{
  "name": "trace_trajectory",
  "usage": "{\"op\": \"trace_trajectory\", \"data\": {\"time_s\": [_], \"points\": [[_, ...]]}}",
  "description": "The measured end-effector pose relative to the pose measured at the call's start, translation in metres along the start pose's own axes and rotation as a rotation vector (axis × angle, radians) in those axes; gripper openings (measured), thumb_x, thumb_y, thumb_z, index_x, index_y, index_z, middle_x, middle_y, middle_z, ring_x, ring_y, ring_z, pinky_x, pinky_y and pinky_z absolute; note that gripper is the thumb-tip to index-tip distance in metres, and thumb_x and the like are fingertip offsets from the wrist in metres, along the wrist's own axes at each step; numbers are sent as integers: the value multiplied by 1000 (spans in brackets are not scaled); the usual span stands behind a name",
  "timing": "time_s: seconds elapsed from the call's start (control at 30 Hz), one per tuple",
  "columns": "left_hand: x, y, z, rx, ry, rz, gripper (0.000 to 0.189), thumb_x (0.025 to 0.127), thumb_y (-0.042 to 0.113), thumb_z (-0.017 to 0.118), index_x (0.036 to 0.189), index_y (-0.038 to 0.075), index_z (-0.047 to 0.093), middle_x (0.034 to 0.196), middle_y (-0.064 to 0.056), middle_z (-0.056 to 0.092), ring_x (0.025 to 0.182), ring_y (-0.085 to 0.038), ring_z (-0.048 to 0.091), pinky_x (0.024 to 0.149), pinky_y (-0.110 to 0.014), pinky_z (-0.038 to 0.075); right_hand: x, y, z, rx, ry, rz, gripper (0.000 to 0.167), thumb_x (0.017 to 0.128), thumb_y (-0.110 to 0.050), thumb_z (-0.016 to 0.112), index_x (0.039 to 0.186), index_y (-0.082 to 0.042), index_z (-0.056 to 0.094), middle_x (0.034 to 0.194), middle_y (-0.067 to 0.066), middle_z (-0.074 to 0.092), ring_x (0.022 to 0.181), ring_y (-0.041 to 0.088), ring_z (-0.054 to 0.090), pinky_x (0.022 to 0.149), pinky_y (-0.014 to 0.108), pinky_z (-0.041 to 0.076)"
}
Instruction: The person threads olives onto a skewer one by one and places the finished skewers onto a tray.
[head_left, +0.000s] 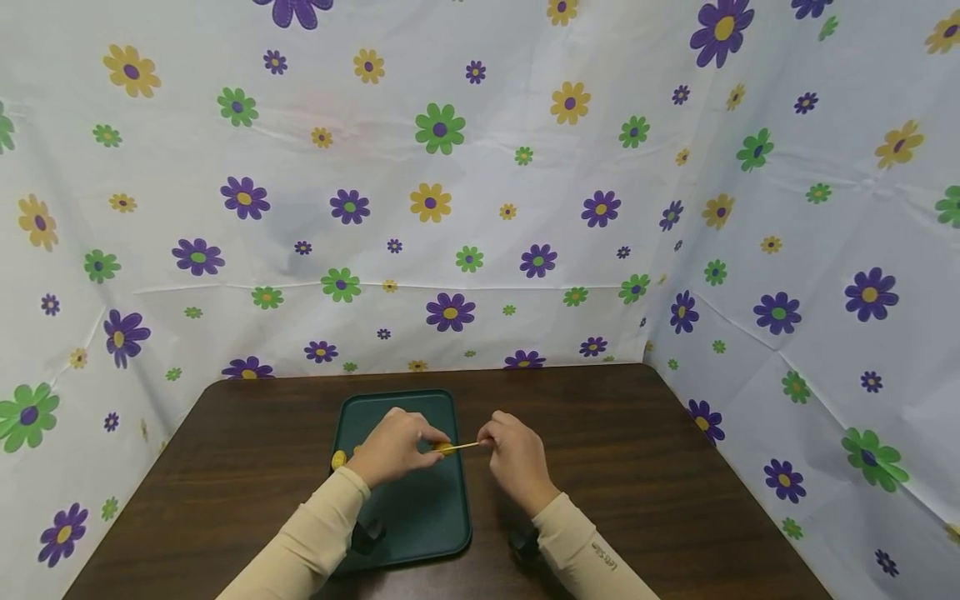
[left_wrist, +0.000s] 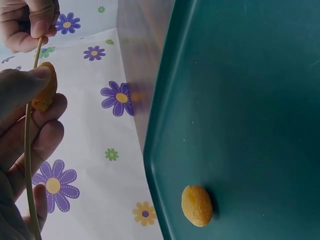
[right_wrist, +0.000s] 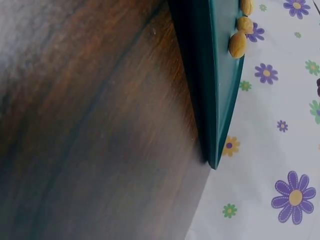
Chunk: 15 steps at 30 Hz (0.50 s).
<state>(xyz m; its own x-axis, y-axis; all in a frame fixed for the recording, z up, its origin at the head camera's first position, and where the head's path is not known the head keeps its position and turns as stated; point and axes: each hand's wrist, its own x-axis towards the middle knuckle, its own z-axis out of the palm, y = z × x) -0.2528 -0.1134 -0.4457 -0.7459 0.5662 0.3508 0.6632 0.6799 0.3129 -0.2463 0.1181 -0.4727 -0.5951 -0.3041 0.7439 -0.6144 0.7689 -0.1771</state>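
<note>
listener: is there any writing?
describer: yes, small dark lettering (head_left: 603,556) sits sideways on the right sleeve (head_left: 577,533); it seems to read "let's slim".

listener: how do the hands grip?
describer: the left hand (head_left: 397,447) pinches a yellow-brown oval piece (left_wrist: 46,92) between thumb and fingers, over the right side of a green tray (head_left: 420,521). a thin pale stick (left_wrist: 28,160) passes the piece and runs down along the left palm. the right hand (head_left: 517,458) pinches the stick's other end.

listener: what is hard to make out?
describer: the left thumb covers part of the piece, so i cannot tell whether the stick goes through it or beside it. in the left wrist view the stick's lower end is cut off. in the right wrist view, three similar pieces (right_wrist: 237,45) lie on the tray, the topmost cropped.
</note>
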Motion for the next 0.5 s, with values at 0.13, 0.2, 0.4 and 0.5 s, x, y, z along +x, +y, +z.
{"op": "trace_trajectory", "data": {"time_s": [0.13, 0.2, 0.4, 0.5], "points": [[0, 2, -1, -3, 3, -2, 15, 83, 23, 85, 98, 20, 83, 84, 15, 72, 79, -4, 59, 87, -42, 45, 0, -2, 1, -1, -6, 2, 27, 73, 4, 86, 73, -17, 69, 70, -8, 50, 60, 9, 50, 51, 26, 44], [1, 3, -1, -3, 1, 2, 15, 83, 23, 85, 98, 19, 83, 84, 14, 72, 79, -4, 60, 87, -42, 45, -1, -2, 1, -3, -11, 9, 28, 74, 4, 86, 73, -17, 69, 70, -8, 50, 60, 8, 50, 50, 25, 43], [3, 5, 1, 15, -3, 17, 14, 83, 21, 85, 97, 18, 83, 82, 14, 71, 77, -4, 58, 86, -42, 45, -2, -4, 3, 7, -20, 26, 27, 74, 4, 86, 72, -17, 69, 70, -8, 50, 60, 8, 51, 50, 24, 43], [4, 5, 3, 11, -7, 13, 14, 83, 21, 85, 97, 18, 83, 81, 14, 71, 77, -6, 59, 86, -42, 45, -3, -4, 4, 11, -15, 22, 28, 74, 4, 87, 72, -17, 69, 70, -8, 50, 61, 8, 51, 51, 24, 44]]}}
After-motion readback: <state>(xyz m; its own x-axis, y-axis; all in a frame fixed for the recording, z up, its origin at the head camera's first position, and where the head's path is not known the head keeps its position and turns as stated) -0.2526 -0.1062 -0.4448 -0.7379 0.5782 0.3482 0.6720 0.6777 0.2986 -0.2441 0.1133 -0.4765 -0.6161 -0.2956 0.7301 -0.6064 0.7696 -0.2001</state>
